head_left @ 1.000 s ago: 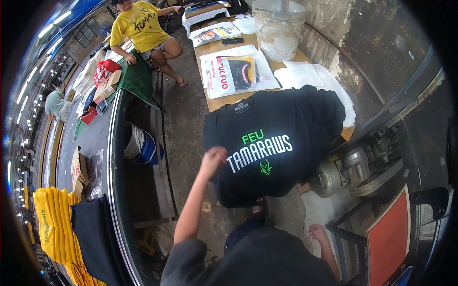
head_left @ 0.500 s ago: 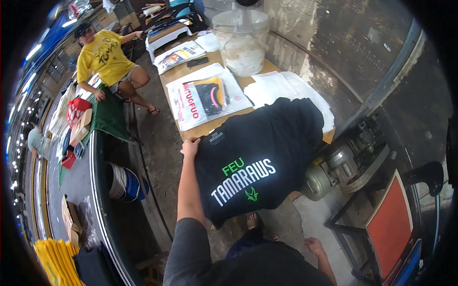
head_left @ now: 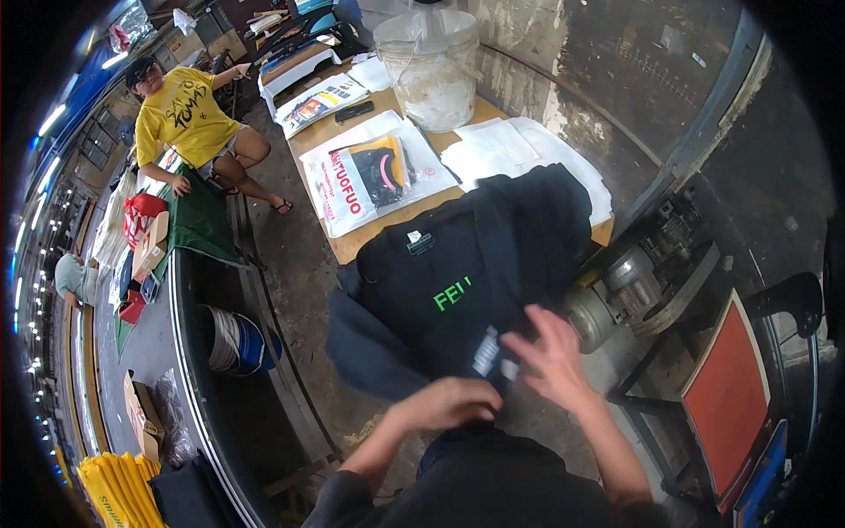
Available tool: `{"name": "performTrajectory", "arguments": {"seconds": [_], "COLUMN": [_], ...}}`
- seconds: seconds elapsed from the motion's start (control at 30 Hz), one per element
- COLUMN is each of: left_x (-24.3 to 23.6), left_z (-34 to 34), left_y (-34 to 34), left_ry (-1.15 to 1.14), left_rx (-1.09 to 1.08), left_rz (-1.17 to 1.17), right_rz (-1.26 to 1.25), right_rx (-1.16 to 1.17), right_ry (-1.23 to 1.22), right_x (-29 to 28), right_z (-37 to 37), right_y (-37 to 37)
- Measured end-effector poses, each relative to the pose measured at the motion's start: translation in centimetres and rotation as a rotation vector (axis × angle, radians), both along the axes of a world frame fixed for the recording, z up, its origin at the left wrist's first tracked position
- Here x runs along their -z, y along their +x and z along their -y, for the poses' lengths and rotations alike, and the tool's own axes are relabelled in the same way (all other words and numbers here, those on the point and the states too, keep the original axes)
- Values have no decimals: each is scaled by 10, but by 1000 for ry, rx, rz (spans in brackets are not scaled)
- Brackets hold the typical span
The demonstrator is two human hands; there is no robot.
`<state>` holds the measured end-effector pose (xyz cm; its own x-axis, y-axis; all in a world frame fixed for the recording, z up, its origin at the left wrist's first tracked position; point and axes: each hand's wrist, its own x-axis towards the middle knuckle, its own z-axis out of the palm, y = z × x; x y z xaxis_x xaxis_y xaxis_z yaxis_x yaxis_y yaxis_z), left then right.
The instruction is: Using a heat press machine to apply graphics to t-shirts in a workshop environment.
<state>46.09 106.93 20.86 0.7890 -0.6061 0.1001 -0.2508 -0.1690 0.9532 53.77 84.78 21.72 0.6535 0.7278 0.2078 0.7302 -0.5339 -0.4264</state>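
Note:
A black T-shirt [head_left: 409, 295] with green and white print on its chest lies partly on the table and hangs over its near end. Its lower part is bunched, so most of the white print is hidden in the folds. My left hand [head_left: 449, 403] is closed on the shirt's lower edge, close to my body. Just right of it, my right hand [head_left: 554, 365] has its fingers spread over the folded cloth, a little blurred, and holds nothing. At the shirt's collar, a small label shows on the inside.
A wooden table [head_left: 352, 246] bears a white plastic packet [head_left: 330, 189], paper sheets [head_left: 572, 180], a phone [head_left: 354, 112] and a stained bucket [head_left: 431, 79]. An orange-red panel [head_left: 726, 387] and a motor [head_left: 634, 282] stand right. A person in yellow [head_left: 189, 110] sits left.
My left hand has left the collar for the shirt's lower edge. My right hand has come up from my side to the cloth. The shirt's lower part has gone from spread to bunched.

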Motion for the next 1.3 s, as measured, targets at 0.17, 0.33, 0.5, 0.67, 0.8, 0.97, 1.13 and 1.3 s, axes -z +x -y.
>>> {"name": "performTrajectory", "arguments": {"seconds": [0.17,0.33,0.5,0.67,0.8,0.97,1.13,1.3], "left_x": [-28,9,-55,-105,-153,-153,-120,-140], "left_z": [14,-20,20,107,140,190,226,282], "left_y": [-14,-39,-15,-2,-7,-20,9,12], "left_ry": [53,678,291,458,316,783,492,783], "left_rx": [-97,56,-154,1,-146,222,-75,229], "left_rz": [16,-160,8,245,478,770,696,958], "right_rz": [-328,-347,-222,-167,256,132,343,461], "right_rx": [-266,-64,312,642,1035,1218,1468,1657], "right_ry": [90,146,29,-256,-162,-251,-106,-274], "right_x": [33,-38,-32,7,-101,-96,-96,-115], "right_z": [36,98,201,348,387,449,513,555], "right_y": [-14,-63,-118,-212,-282,-380,-450,-494]}}
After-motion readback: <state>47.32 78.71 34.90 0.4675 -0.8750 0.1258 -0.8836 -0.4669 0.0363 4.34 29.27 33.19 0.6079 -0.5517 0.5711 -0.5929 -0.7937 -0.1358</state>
